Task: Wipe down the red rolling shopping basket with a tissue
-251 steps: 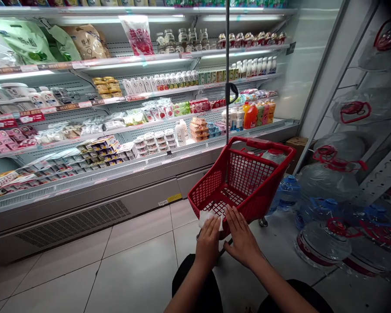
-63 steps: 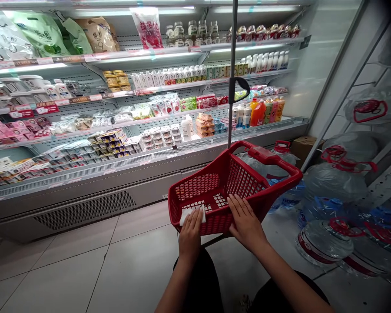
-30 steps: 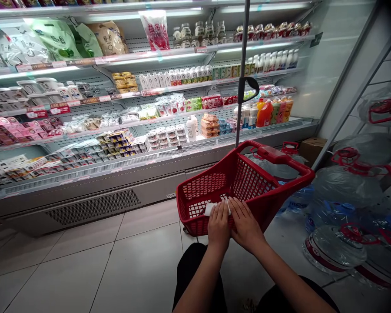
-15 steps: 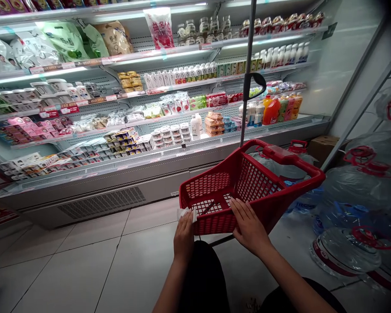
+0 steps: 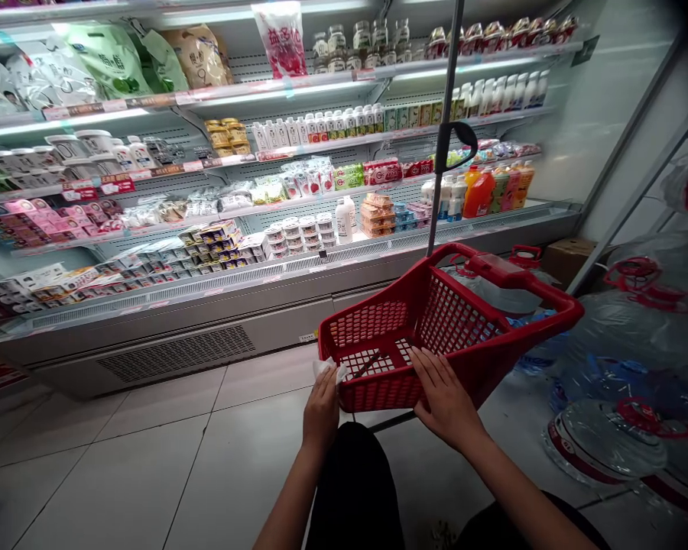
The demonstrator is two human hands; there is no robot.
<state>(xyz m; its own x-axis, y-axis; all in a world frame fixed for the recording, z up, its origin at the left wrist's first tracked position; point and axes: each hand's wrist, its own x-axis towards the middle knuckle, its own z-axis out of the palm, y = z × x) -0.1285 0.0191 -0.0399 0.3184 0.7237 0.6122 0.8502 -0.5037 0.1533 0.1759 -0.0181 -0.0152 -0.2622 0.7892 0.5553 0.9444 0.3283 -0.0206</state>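
A red plastic shopping basket (image 5: 464, 328) on wheels stands on the tiled floor in front of me, with its long pull handle (image 5: 444, 130) rising straight up. My left hand (image 5: 321, 405) presses a white wipe (image 5: 328, 370) against the basket's near left corner, fingers closed over it. My right hand (image 5: 444, 393) lies flat with spread fingers on the basket's near rim and holds nothing. The basket looks empty inside.
An open chiller (image 5: 252, 198) with shelves of dairy, bottles and packets runs along the left and back. Large water jugs (image 5: 608, 328) with red handles are stacked on the right, and a cardboard box (image 5: 567, 256) sits behind them. My dark-trousered knees show at the bottom.
My left hand with the wipe has slid along the near rim from the middle to the left corner. The right hand has stayed on the rim. The view has shifted slightly.
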